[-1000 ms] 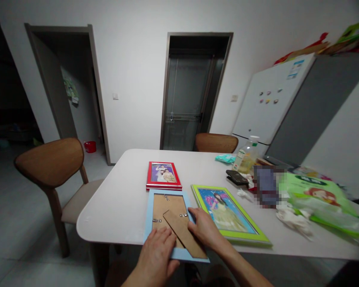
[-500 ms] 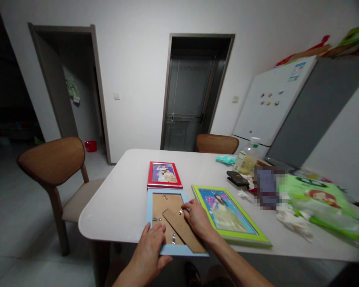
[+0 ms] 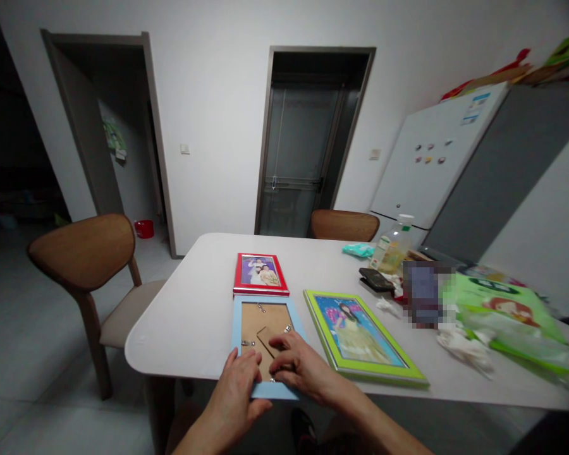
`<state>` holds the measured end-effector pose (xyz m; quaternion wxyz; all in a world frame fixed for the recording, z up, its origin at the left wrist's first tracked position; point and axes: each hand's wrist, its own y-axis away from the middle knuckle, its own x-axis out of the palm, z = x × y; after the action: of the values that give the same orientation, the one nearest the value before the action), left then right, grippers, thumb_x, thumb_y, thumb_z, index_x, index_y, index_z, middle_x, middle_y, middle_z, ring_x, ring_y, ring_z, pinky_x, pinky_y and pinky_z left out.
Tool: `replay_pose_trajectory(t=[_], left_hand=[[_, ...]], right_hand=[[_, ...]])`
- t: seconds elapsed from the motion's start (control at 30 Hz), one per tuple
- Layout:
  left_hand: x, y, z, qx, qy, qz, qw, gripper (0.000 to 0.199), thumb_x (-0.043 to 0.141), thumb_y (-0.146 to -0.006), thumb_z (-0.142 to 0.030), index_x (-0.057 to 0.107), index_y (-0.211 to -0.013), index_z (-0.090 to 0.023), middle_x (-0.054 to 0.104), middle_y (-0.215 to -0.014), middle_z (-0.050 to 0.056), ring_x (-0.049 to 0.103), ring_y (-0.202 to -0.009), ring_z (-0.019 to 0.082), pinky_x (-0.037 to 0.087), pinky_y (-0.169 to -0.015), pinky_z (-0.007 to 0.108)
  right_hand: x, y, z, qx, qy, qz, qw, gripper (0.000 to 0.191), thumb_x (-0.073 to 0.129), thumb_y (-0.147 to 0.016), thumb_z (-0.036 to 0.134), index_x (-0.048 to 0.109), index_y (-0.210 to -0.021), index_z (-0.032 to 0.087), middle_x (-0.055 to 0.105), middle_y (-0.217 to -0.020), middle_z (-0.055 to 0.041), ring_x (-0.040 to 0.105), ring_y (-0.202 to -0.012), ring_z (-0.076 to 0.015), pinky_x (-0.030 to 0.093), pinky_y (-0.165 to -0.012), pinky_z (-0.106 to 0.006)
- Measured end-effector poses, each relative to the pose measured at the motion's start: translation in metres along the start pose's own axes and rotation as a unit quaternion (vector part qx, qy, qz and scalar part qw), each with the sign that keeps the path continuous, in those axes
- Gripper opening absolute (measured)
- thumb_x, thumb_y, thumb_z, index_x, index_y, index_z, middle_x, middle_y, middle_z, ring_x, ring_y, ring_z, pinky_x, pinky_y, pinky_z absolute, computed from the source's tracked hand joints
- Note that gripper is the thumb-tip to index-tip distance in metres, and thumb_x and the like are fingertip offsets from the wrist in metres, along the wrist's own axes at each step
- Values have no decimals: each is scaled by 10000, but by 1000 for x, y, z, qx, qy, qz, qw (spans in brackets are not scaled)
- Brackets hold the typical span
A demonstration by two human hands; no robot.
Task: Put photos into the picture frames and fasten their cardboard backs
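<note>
Head view shows us the light-blue picture frame point(image 3: 238, 319) lying back side up at the near edge of the white table point(image 3: 184, 309), left of a lime-green picture frame point(image 3: 360, 335) with its photo facing up. Our left hand point(image 3: 232, 385) rests on its near left corner, thumb spread apart from the fingers. Our right hand point(image 3: 301, 366) is curled over the brown backing board point(image 3: 253, 319) and its diagonal stand; we cannot tell whether its fingertips pinch anything. Metal clips sit around the board, one point(image 3: 248, 343) near the left rail. Just beyond lies a red picture frame point(image 3: 262, 275), photo up. Farther right we see a clear bottle point(image 3: 389, 249) of yellowish liquid, crumpled white tissue point(image 3: 467, 347) and a green plastic package point(image 3: 512, 309).
</note>
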<state>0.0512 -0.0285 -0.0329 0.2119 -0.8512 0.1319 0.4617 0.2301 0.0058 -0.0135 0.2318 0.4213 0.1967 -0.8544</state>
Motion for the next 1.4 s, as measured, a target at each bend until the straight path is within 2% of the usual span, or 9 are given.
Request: replay_pose_trajectory(t=[0.23, 0.33, 0.47, 0.63, 0.8, 0.93, 1.07, 1.17, 1.4], left_hand=[[-1, 0, -1, -4, 8, 0, 1000, 270, 660, -556, -147, 508, -776, -176, 539, -1129, 110, 435, -1103, 245, 218, -973, 502], [-3, 0, -2, -5, 15, 9, 1000, 281, 659, -557, -145, 501, -788, -174, 535, -1130, 109, 429, -1105, 240, 210, -977, 495], [-4, 1, -3, 1, 20, 6, 1000, 262, 653, -568, -154, 487, -769, -180, 534, -1115, 99, 439, -1088, 226, 205, -979, 488], [-2, 2, -2, -2, 24, -20, 1000, 240, 649, -571, -149, 480, -737, -185, 567, -1014, 66, 486, -1010, 213, 214, -970, 483], [2, 3, 1, 3, 28, -31, 999, 272, 668, -552, -142, 485, -750, -180, 573, -999, 54, 491, -997, 209, 216, -975, 471], [4, 3, 4, 11, 24, -30, 999, 353, 683, -538, -127, 493, -832, -172, 554, -1063, 86, 482, -1023, 229, 214, -970, 503], [5, 4, 5, 15, 21, -23, 999, 389, 694, -534, -138, 503, -871, -177, 561, -1057, 91, 481, -1032, 244, 224, -960, 525], [6, 4, 6, 19, 16, -28, 999, 384, 690, -544, -153, 509, -882, -186, 565, -1053, 87, 478, -1039, 249, 234, -955, 528], [5, 2, 6, 22, 8, -21, 1000, 390, 672, -563, -148, 508, -915, -182, 560, -1067, 98, 473, -1049, 248, 225, -959, 529]], right_hand=[[9, -8, 1, -10, 37, -45, 998, 97, 555, -681, 234, 651, -672, 222, 554, -909, -32, 468, -894, -159, 327, -841, -310], [9, -13, 3, -7, 22, -66, 998, 125, 522, -708, 230, 643, -734, 215, 568, -886, -29, 480, -870, -145, 325, -829, -286], [14, -36, 5, 20, 36, -89, 995, 187, 497, -727, 258, 646, -824, 200, 581, -889, -46, 485, -873, -155, 330, -799, -270], [29, -69, 6, 25, 76, -74, 994, 166, 529, -695, 284, 667, -758, 217, 587, -784, -23, 494, -791, -144, 336, -732, -242], [37, -79, 3, 32, 78, -96, 992, 146, 517, -690, 226, 656, -688, 180, 592, -717, -29, 501, -731, -131, 345, -682, -218], [32, -80, -8, 30, 83, -113, 990, 196, 467, -744, 270, 640, -769, 182, 598, -756, -27, 505, -747, -125, 344, -682, -206], [22, -88, -26, 112, 148, -147, 972, 247, 401, -780, 242, 631, -812, 159, 586, -783, -55, 498, -761, -136, 337, -702, -218], [21, -96, -36, 140, 162, -151, 965, 258, 401, -776, 245, 635, -838, 154, 573, -826, -81, 482, -808, -163, 330, -715, -242], [20, -97, -30, 157, 168, -145, 962, 276, 412, -766, 255, 613, -953, 220, 558, -905, -69, 464, -859, -184, 331, -726, -268]])
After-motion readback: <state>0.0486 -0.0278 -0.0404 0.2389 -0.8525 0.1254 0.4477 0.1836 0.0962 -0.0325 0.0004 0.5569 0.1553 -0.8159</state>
